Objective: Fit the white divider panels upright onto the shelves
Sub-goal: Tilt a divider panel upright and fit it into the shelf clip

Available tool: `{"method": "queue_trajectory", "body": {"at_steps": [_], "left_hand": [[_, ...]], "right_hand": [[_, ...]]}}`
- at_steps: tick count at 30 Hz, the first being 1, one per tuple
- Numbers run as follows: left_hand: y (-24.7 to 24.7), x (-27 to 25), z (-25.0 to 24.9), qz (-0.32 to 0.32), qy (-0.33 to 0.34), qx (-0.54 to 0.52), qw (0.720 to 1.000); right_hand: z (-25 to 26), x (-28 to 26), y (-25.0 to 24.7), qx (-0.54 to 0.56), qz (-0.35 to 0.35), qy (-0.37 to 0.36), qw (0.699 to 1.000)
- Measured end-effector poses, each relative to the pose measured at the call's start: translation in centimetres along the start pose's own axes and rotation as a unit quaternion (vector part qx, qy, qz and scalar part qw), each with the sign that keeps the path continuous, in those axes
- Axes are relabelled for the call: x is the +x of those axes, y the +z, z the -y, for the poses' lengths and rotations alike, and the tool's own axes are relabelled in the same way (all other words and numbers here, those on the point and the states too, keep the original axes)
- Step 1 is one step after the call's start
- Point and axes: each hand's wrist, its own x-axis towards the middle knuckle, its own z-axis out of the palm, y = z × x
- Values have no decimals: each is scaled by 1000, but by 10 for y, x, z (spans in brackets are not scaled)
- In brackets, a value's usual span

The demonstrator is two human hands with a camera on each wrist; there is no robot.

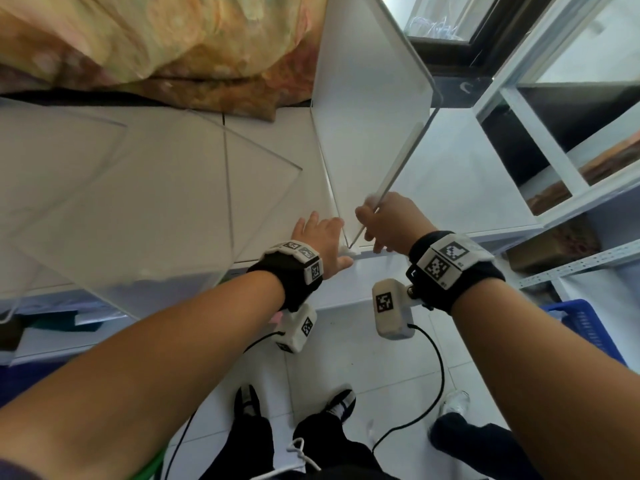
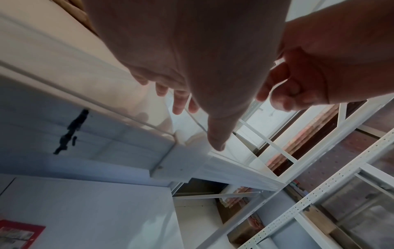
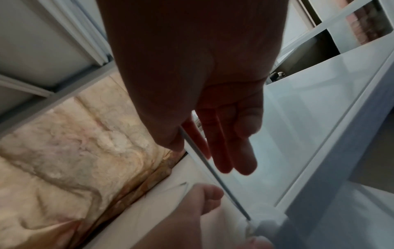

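A white divider panel (image 1: 367, 116) stands upright on the white shelf (image 1: 467, 188), its near edge facing me. My right hand (image 1: 388, 220) pinches that near edge low down: in the right wrist view the thumb (image 3: 170, 139) lies on one side of the panel edge (image 3: 215, 171) and the straight fingers (image 3: 232, 151) on the other. My left hand (image 1: 322, 237) rests flat on the shelf left of the panel, holding nothing, with its thumb (image 2: 217, 138) beside a small white clip (image 1: 348, 251) at the panel's foot.
Clear flat sheets (image 1: 138, 202) lie on the shelf to the left. A floral quilt (image 1: 156, 46) fills the back left. A second white rack (image 1: 554, 150) with brown goods stands at right, a blue basket (image 1: 588, 327) below it. Cables hang from my wrists.
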Motion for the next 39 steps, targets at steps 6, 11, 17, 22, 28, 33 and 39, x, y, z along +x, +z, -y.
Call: {"method": "queue_trajectory", "body": {"at_steps": [6, 11, 17, 22, 28, 33, 39], "left_hand": [[6, 10, 4, -19, 17, 0, 1000], [9, 12, 9, -50, 25, -17, 998], [1, 18, 4, -50, 34, 25, 998], [-2, 19, 3, -36, 25, 34, 998], [-7, 19, 4, -35, 22, 41, 998], [-8, 18, 4, -31, 14, 39, 999], [-8, 16, 5, -29, 9, 30, 999]], "right_hand": [[-15, 14, 10, -106, 56, -12, 993], [-21, 17, 12, -99, 51, -17, 994], [-15, 17, 16, -104, 53, -13, 993], [-15, 20, 17, -140, 63, -14, 988], [-16, 17, 21, -174, 76, -27, 981], [-8, 16, 19, -285, 113, -49, 950], [-8, 13, 31, -251, 86, -9, 964]]}}
